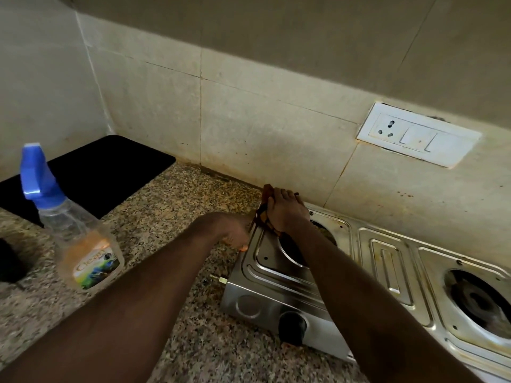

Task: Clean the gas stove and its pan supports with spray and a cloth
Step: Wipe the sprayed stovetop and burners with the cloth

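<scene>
A steel two-burner gas stove (pixel 387 272) sits on the granite counter, with no pan supports on it. My right hand (pixel 284 211) presses a dark brown cloth (pixel 265 205) onto the stove's far left corner by the wall. At the stove's left edge, my left hand (pixel 235 233) has its fingers curled against the rim. The spray bottle (pixel 74 225), clear with a blue trigger head and a colourful label, stands upright on the counter to the left, apart from both hands.
The speckled granite counter (pixel 171 217) meets a stained tiled wall. A black flat slab (pixel 96 172) lies in the back left corner. A white socket and switch plate (pixel 417 134) is on the wall above the stove. A black knob (pixel 292 326) sticks out of the stove front.
</scene>
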